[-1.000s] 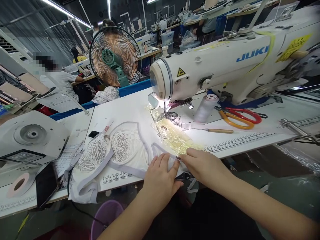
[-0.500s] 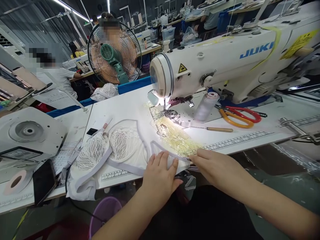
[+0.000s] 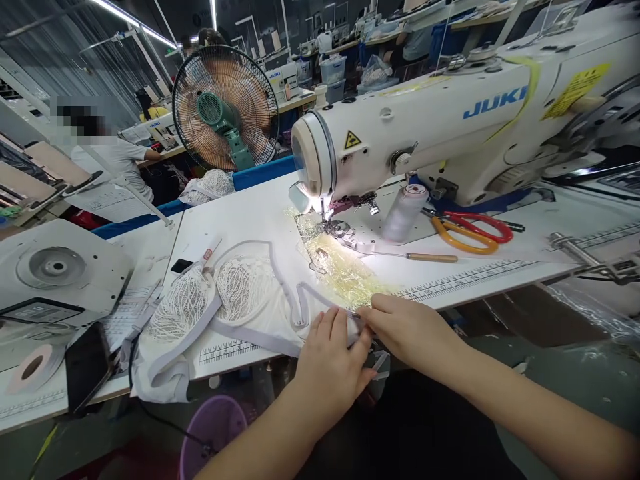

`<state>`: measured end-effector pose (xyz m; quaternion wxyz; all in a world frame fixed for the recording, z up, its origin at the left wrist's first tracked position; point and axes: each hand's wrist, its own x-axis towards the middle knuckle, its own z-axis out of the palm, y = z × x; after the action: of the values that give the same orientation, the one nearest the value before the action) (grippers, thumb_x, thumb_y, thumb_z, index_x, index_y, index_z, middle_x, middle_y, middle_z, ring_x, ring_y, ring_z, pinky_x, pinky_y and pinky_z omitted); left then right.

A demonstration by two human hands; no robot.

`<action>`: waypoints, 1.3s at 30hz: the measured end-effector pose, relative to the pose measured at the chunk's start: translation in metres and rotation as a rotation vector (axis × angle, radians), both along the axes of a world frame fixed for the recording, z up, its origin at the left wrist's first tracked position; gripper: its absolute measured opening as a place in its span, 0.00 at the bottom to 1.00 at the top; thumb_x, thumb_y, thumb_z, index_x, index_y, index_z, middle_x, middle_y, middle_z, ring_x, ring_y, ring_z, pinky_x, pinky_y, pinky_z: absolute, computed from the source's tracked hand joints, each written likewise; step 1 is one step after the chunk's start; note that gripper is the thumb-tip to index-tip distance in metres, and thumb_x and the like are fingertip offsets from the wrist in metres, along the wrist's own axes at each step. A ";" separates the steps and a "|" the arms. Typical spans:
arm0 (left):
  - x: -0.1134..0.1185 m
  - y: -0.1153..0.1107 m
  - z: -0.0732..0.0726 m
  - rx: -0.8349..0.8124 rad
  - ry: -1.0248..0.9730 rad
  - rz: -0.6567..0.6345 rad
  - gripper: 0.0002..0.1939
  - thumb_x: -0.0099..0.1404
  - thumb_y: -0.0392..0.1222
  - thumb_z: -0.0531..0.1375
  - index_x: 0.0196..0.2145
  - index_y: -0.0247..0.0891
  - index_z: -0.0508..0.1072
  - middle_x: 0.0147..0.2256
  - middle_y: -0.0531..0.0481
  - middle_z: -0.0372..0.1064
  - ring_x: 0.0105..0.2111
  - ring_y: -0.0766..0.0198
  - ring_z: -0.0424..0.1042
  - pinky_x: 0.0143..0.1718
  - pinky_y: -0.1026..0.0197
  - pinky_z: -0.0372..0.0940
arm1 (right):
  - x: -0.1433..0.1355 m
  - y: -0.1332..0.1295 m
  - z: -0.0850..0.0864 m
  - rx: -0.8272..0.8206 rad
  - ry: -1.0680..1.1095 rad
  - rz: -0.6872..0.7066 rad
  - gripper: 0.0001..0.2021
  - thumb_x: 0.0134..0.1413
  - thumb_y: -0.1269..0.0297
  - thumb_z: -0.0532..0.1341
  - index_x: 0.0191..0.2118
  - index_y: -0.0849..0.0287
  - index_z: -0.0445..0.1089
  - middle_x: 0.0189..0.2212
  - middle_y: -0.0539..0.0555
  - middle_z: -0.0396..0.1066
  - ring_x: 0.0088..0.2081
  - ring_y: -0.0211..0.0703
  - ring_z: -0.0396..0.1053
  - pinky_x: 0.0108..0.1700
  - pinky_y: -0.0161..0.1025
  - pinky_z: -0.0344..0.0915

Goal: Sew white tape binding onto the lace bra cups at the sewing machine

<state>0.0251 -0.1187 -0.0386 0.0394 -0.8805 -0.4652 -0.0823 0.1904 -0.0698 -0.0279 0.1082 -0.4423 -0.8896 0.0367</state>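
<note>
right hand [image 3: 411, 327] shifted nearer left hand [image 3: 329, 360]; its fingers pinch garment [image 3: 250, 293] edge, left's slightly apart on it.

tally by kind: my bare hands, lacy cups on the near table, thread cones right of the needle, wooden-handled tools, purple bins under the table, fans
Left hand plus right hand: 2
Lacy cups: 2
Thread cone: 1
Wooden-handled tool: 1
Purple bin: 1
Fan: 1
Total: 8

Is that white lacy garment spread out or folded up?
The garment is mostly spread: two patterned cups lie side by side on the table, one end under the left hand, the other curling over itself.
</note>
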 end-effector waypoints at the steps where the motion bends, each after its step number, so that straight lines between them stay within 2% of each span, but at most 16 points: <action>1: 0.000 0.000 0.000 -0.001 0.003 0.002 0.30 0.57 0.53 0.56 0.54 0.41 0.58 0.53 0.34 0.55 0.54 0.45 0.56 0.52 0.44 0.55 | 0.000 0.000 0.000 0.002 0.000 0.002 0.08 0.54 0.71 0.52 0.32 0.59 0.69 0.24 0.51 0.62 0.25 0.37 0.58 0.24 0.35 0.42; 12: 0.004 0.002 0.004 -0.026 0.051 0.029 0.32 0.55 0.56 0.57 0.55 0.43 0.57 0.53 0.34 0.56 0.54 0.46 0.56 0.52 0.44 0.55 | 0.019 -0.002 0.002 -0.048 -0.058 0.067 0.08 0.50 0.76 0.53 0.32 0.59 0.67 0.27 0.52 0.63 0.27 0.38 0.59 0.24 0.36 0.43; 18: 0.003 0.001 0.005 -0.035 0.064 0.029 0.33 0.55 0.56 0.57 0.55 0.44 0.57 0.53 0.34 0.55 0.54 0.45 0.56 0.52 0.44 0.54 | 0.026 -0.006 0.008 -0.003 -0.062 0.060 0.09 0.50 0.76 0.52 0.29 0.59 0.67 0.24 0.52 0.63 0.25 0.38 0.60 0.24 0.35 0.46; 20: 0.003 0.001 0.004 -0.037 0.061 0.024 0.33 0.55 0.56 0.57 0.55 0.44 0.57 0.54 0.34 0.55 0.54 0.45 0.56 0.53 0.44 0.54 | 0.028 -0.007 0.008 0.048 -0.013 0.061 0.09 0.52 0.75 0.51 0.33 0.59 0.67 0.25 0.52 0.63 0.26 0.38 0.61 0.25 0.34 0.49; 22: 0.002 0.001 0.003 -0.032 0.056 0.020 0.33 0.55 0.56 0.57 0.56 0.44 0.56 0.54 0.34 0.55 0.55 0.45 0.55 0.53 0.44 0.53 | 0.026 -0.007 0.010 0.085 0.038 0.036 0.12 0.53 0.74 0.50 0.42 0.60 0.66 0.27 0.53 0.65 0.27 0.38 0.63 0.26 0.33 0.51; 24: -0.001 0.000 0.002 -0.029 0.053 0.010 0.33 0.56 0.56 0.57 0.56 0.43 0.56 0.55 0.34 0.54 0.56 0.45 0.54 0.54 0.44 0.52 | 0.020 -0.006 0.013 0.065 0.024 0.007 0.16 0.52 0.75 0.51 0.47 0.60 0.64 0.29 0.53 0.66 0.28 0.39 0.63 0.25 0.33 0.51; 25: -0.002 -0.001 0.002 -0.029 0.051 0.002 0.33 0.56 0.56 0.56 0.56 0.43 0.55 0.55 0.34 0.54 0.56 0.45 0.53 0.54 0.44 0.52 | 0.016 -0.005 0.015 0.039 -0.007 0.002 0.16 0.51 0.76 0.51 0.46 0.59 0.65 0.29 0.53 0.66 0.28 0.39 0.64 0.25 0.33 0.50; 27: -0.005 -0.003 0.001 -0.029 0.041 -0.016 0.31 0.58 0.55 0.55 0.57 0.43 0.55 0.56 0.34 0.53 0.57 0.46 0.52 0.54 0.44 0.52 | 0.008 -0.003 0.017 -0.003 -0.075 0.013 0.11 0.49 0.76 0.52 0.36 0.60 0.68 0.29 0.53 0.66 0.29 0.39 0.64 0.25 0.34 0.51; 30: -0.009 -0.007 0.000 -0.008 0.018 -0.022 0.28 0.61 0.53 0.51 0.56 0.40 0.56 0.57 0.36 0.52 0.58 0.49 0.51 0.55 0.46 0.51 | -0.003 0.001 0.016 0.010 -0.118 0.048 0.08 0.52 0.73 0.53 0.27 0.61 0.67 0.28 0.53 0.66 0.31 0.41 0.65 0.28 0.35 0.53; 34: -0.012 -0.010 -0.004 0.025 0.017 0.006 0.27 0.63 0.51 0.49 0.56 0.34 0.56 0.58 0.41 0.51 0.58 0.55 0.50 0.58 0.48 0.47 | -0.014 0.003 0.016 0.040 -0.204 0.059 0.08 0.52 0.73 0.54 0.25 0.61 0.67 0.26 0.54 0.66 0.30 0.43 0.66 0.27 0.36 0.54; 39: -0.014 -0.011 -0.009 0.061 0.026 0.040 0.28 0.63 0.50 0.49 0.58 0.36 0.53 0.59 0.47 0.50 0.58 0.57 0.49 0.58 0.47 0.47 | -0.027 -0.002 0.024 0.069 -0.347 0.057 0.07 0.47 0.78 0.55 0.27 0.62 0.68 0.26 0.56 0.68 0.29 0.47 0.68 0.24 0.36 0.52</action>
<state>0.0112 -0.1296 -0.0481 0.0739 -0.8705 -0.4792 -0.0842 0.1635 -0.0722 -0.0043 -0.0331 -0.4125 -0.9078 -0.0679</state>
